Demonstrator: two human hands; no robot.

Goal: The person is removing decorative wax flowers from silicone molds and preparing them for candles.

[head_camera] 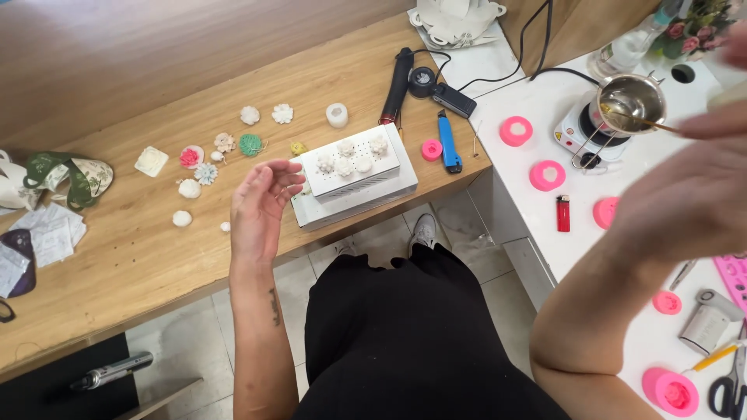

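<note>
My left hand [261, 201] hovers over the wooden table's [117, 257] front edge, fingers loosely apart, holding nothing, just left of a white perforated box [354, 177] topped with several small white flower-shaped pieces. My right hand [692, 194] is raised close to the camera and blurred; its fingers reach toward a thin wooden stick [654, 123] that lies in a small metal pot [630, 99] on a white electric hot plate [580, 128]. Whether the fingers grip the stick is not visible.
Small white, pink and green flower casts [222, 148] lie scattered on the wooden table, with a blue utility knife [448, 141] and a black heat tool [397, 85]. The white table [513, 93] carries pink silicone moulds [548, 175], a red lighter [562, 212], scissors [731, 385].
</note>
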